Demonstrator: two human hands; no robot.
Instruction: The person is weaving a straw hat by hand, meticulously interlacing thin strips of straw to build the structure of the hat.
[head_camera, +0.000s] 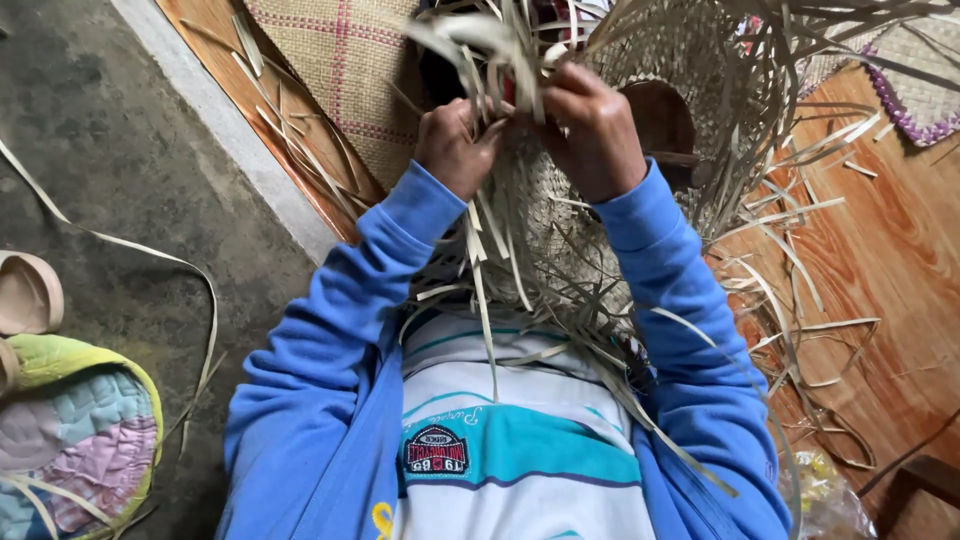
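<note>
My left hand (455, 148) and my right hand (592, 130) are raised close together in front of me. Both pinch pale dried straw strips (500, 50) at the edge of a half-woven straw piece (545, 225) that hangs down over my chest. Loose strip ends spread out from the weave in all directions. My sleeves are bright blue. The fingertips are partly hidden among the strips.
A finished woven mat (340, 70) with pink lines lies at the top left on a wooden floor (890, 250). Stray strips litter the floor on the right. A grey concrete floor (120, 150) lies left, with a pastel quilted cushion (70, 430) and a sandal (28, 292).
</note>
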